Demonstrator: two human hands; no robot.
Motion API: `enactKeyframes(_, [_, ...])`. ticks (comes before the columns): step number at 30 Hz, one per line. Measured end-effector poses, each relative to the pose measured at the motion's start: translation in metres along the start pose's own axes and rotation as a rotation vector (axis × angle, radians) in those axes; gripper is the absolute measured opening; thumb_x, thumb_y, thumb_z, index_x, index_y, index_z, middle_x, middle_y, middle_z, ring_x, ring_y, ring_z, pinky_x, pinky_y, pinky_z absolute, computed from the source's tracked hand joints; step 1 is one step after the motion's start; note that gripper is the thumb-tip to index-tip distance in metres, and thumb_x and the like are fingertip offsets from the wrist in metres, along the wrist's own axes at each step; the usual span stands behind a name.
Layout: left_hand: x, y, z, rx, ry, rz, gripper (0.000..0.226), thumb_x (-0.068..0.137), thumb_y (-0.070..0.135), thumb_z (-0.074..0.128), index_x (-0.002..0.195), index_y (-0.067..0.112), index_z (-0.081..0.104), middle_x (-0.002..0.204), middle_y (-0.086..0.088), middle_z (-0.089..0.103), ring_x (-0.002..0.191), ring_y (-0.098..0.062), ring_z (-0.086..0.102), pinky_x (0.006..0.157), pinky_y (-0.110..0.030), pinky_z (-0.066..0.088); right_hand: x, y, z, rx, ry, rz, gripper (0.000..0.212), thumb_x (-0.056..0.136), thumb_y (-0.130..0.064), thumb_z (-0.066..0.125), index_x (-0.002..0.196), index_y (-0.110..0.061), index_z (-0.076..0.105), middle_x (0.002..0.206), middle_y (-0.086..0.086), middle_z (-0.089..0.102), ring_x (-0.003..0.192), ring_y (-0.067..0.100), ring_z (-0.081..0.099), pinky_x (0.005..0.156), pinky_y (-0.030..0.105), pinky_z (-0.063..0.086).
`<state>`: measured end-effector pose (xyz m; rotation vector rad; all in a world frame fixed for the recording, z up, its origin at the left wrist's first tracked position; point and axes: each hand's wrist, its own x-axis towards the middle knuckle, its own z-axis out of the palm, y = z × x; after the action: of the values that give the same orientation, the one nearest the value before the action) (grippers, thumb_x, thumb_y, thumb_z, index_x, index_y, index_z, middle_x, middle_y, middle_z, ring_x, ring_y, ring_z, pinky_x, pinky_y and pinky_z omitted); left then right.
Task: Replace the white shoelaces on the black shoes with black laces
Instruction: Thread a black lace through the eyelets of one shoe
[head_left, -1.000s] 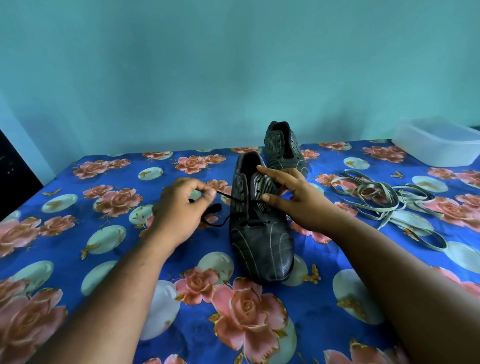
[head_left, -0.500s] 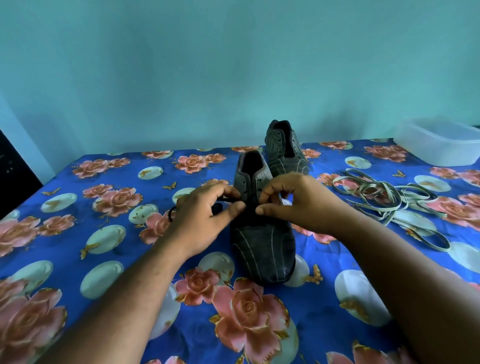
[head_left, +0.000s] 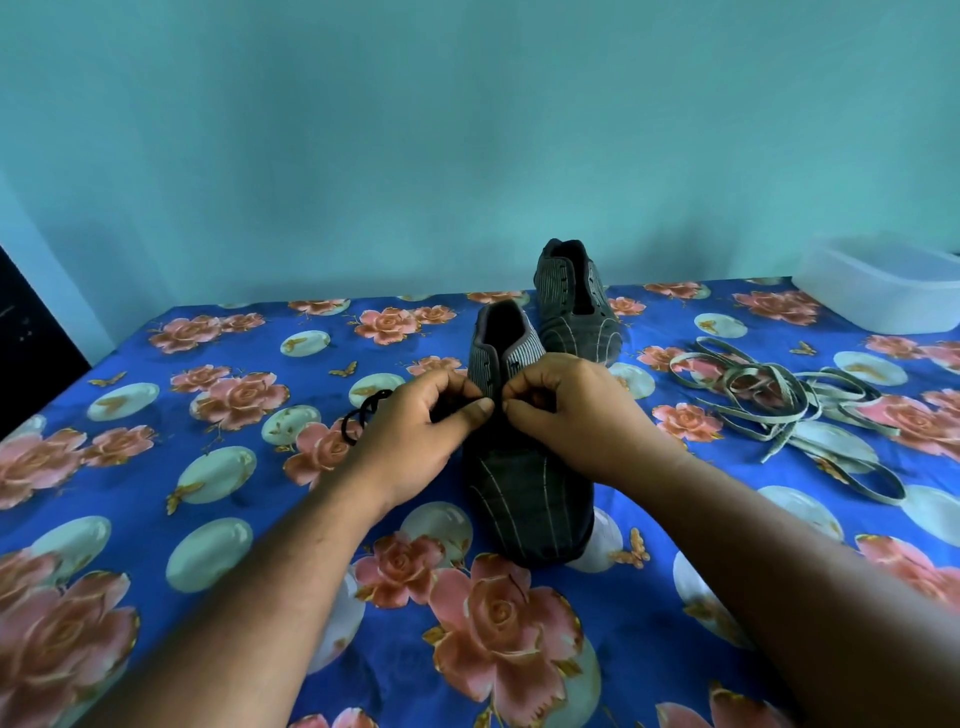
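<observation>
Currently, the left hand (head_left: 415, 441) pinches the black lace (head_left: 363, 415) between thumb and forefinger, directly above the eyelets of the near shoe (head_left: 524, 493). The right hand (head_left: 576, 415) faces it, fingertips almost touching, fingers curled in a pinch at the same spot; what it grips is hidden. Slack lace loops out behind the left hand onto the floral cloth (head_left: 156, 493). The second shoe (head_left: 571, 306) stands just beyond the right hand. The removed white laces (head_left: 779, 400) lie to that hand's right, with a plastic container (head_left: 883, 286) farther beyond.
</observation>
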<state>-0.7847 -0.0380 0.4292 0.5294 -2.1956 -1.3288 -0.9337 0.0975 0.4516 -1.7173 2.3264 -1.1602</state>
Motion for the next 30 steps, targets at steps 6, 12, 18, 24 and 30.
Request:
enactKeyframes(6, [-0.001, 0.007, 0.004, -0.028, 0.042, -0.021, 0.003, 0.093, 0.020, 0.073, 0.091, 0.018, 0.075, 0.095, -0.001, 0.077, 0.094, -0.001, 0.068, 0.084, -0.028, 0.050, 0.002, 0.000, -0.004, 0.034, -0.053, 0.072, 0.013, 0.089, -0.024, 0.075, 0.082, -0.033, 0.068, 0.084, -0.015, 0.052, 0.077, -0.003, 0.051, 0.064, 0.009, 0.034])
enactKeyframes(12, [-0.001, 0.010, 0.002, -0.045, 0.098, -0.069, 0.005, 0.090, 0.024, 0.077, 0.088, 0.020, 0.079, 0.089, -0.019, 0.075, 0.086, -0.038, 0.070, 0.089, -0.054, 0.054, 0.003, -0.001, -0.002, -0.058, -0.094, 0.088, 0.020, 0.088, -0.036, 0.071, 0.074, -0.043, 0.060, 0.086, -0.017, 0.050, 0.094, 0.013, 0.054, 0.089, 0.044, 0.047])
enactKeyframes(18, [0.000, 0.011, 0.002, -0.066, 0.128, -0.088, 0.003, 0.086, 0.022, 0.081, 0.087, 0.020, 0.081, 0.110, -0.012, 0.075, 0.121, -0.025, 0.064, 0.110, -0.047, 0.045, 0.001, -0.006, -0.002, -0.025, -0.057, 0.094, 0.025, 0.086, -0.034, 0.074, 0.070, -0.047, 0.060, 0.085, -0.018, 0.050, 0.095, 0.015, 0.052, 0.090, 0.053, 0.048])
enactKeyframes(24, [0.005, 0.009, 0.003, -0.132, 0.110, -0.179, 0.006, 0.089, 0.024, 0.077, 0.087, 0.021, 0.082, 0.097, 0.003, 0.077, 0.117, -0.021, 0.066, 0.103, -0.038, 0.048, 0.001, -0.013, 0.002, 0.066, -0.003, 0.150, 0.013, 0.068, -0.060, 0.050, 0.067, -0.054, 0.061, 0.087, -0.019, 0.055, 0.101, 0.017, 0.052, 0.094, 0.056, 0.044])
enactKeyframes(30, [0.008, 0.015, 0.011, -0.160, 0.100, -0.293, 0.018, 0.096, 0.024, 0.066, 0.090, 0.014, 0.079, 0.089, -0.001, 0.077, 0.085, -0.004, 0.063, 0.070, -0.014, 0.047, 0.003, -0.003, 0.002, -0.007, -0.088, 0.156, 0.017, 0.092, -0.037, 0.062, 0.076, -0.043, 0.061, 0.093, -0.020, 0.051, 0.112, 0.016, 0.043, 0.103, 0.056, 0.036])
